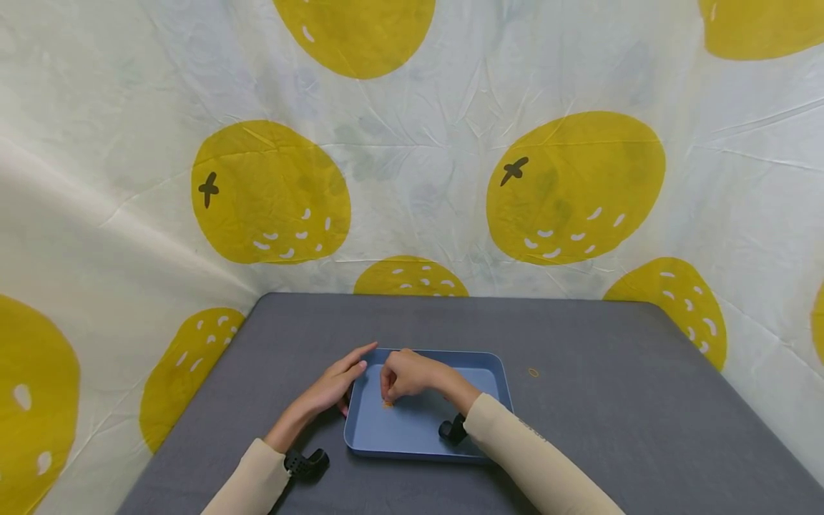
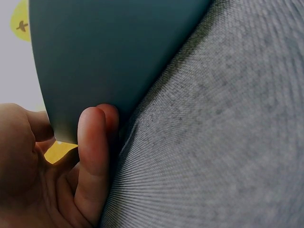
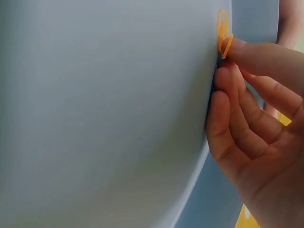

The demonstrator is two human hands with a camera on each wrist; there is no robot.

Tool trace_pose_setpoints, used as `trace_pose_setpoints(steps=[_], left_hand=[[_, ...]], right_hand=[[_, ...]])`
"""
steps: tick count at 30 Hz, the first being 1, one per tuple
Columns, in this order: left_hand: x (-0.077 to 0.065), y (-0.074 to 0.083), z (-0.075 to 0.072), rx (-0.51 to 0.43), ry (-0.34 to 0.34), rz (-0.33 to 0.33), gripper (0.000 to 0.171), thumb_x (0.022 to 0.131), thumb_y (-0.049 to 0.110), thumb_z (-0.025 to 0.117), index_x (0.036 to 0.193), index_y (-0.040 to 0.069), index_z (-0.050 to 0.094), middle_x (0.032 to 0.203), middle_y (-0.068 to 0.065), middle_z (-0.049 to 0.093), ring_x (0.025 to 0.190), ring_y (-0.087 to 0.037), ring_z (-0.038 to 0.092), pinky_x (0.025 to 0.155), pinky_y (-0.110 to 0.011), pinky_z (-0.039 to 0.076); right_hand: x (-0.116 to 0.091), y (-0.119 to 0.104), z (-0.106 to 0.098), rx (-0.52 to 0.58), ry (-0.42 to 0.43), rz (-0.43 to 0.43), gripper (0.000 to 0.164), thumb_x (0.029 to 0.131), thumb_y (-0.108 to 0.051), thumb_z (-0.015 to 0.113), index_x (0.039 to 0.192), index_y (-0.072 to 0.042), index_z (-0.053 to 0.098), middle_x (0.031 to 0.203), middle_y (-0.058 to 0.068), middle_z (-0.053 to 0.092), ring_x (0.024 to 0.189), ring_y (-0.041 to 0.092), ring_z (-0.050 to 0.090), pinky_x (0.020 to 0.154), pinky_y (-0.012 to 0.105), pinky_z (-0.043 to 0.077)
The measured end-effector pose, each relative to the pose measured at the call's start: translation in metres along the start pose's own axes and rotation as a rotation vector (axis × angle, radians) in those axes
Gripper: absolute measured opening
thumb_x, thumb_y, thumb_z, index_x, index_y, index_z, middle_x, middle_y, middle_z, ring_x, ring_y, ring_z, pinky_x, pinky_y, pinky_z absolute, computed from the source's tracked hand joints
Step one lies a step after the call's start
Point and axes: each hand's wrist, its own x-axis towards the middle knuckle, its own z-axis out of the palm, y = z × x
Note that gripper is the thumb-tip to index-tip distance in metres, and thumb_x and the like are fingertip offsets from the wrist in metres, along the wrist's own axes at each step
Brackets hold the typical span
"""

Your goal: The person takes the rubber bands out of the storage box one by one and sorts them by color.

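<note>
A shallow blue tray [image 1: 399,435] lies on the table. At its left side my left hand [image 1: 330,386] holds the wall, thumb over the rim; in the left wrist view, curled fingers [image 2: 93,142] touch the tray's outer wall [image 2: 109,52]. Over the tray's left part, my right hand [image 1: 410,375] reaches down with bent fingers. Its thumb and fingertips pinch a thin orange rubber band [image 3: 228,46], clearest in the right wrist view. Right by the fingertips another orange loop [image 3: 219,21] shows against the tray floor; whether the two are separate bands is hard to tell.
A single orange rubber band [image 1: 529,372] lies on the grey tablecloth [image 1: 599,400] to the right of the tray. Behind the table hangs a white curtain [image 1: 418,200] with yellow fruit shapes. A black wrist camera [image 1: 307,463] sits below the left hand.
</note>
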Motion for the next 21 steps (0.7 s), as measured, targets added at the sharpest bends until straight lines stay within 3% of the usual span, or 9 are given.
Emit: trace_pose_setpoints(steps=[5,15,21], left_hand=[[-0.0002,0.0008,0.0002,0.008,0.003,0.0,0.051,0.113,0.035,0.04,0.163,0.026,0.034,0.123,-0.024,0.055,0.044,-0.015,0.049,0.04,-0.034,0.053],[-0.0006,0.0011,0.0008,0.01,0.006,-0.016,0.051,0.113,0.036,0.041,0.163,0.029,0.034,0.131,-0.024,0.054,0.044,-0.015,0.051,0.041,-0.034,0.053],[-0.0005,0.0005,0.0005,0.012,0.005,-0.006,0.051,0.113,0.035,0.04,0.163,0.028,0.034,0.129,-0.024,0.054,0.044,-0.015,0.05,0.041,-0.036,0.053]], right_hand=[[-0.0003,0.001,-0.0005,0.008,-0.004,0.017,0.016,0.09,-0.008,0.077,0.076,-0.015,0.077,0.067,-0.011,0.065,0.057,0.002,0.052,0.053,0.016,0.042],[-0.0041,0.001,-0.0048,0.131,-0.006,0.061,0.014,0.092,-0.006,0.074,0.08,-0.011,0.077,0.07,-0.003,0.072,0.06,0.009,0.064,0.054,0.02,0.051],[-0.0051,0.0028,-0.0065,0.133,0.036,0.045,0.014,0.093,-0.004,0.075,0.08,-0.011,0.079,0.072,0.0,0.073,0.062,0.015,0.068,0.054,0.021,0.053]])
